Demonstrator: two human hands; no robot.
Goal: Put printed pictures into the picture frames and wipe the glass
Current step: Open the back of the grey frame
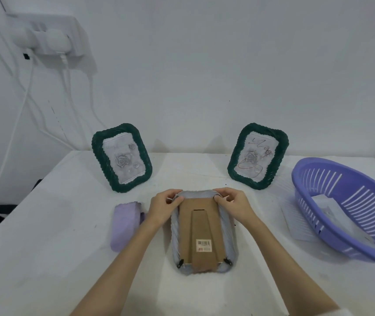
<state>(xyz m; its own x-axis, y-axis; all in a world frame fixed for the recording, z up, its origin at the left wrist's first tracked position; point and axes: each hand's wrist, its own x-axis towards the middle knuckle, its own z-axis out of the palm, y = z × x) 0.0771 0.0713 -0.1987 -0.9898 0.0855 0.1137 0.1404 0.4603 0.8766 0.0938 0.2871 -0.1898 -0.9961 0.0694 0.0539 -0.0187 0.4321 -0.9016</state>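
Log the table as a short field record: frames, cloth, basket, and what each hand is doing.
Grey frame: face down, brown cardboard back up, stand flat
Left hand: fingers at the grey frame's far left corner
Right hand: fingers at its far right corner
Green frames: two upright at the wall, left and right, both holding pictures
Lilac cloth: folded, left of grey frame
Purple plastic basket: right, white sheets inside

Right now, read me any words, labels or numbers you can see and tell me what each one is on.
Barcode sticker on the cardboard backing of the face-down grey frame: bars and a red strip, print too blurred to read.
Right green frame: red scribbles over its picture, not legible as words.
Nothing else carries text.
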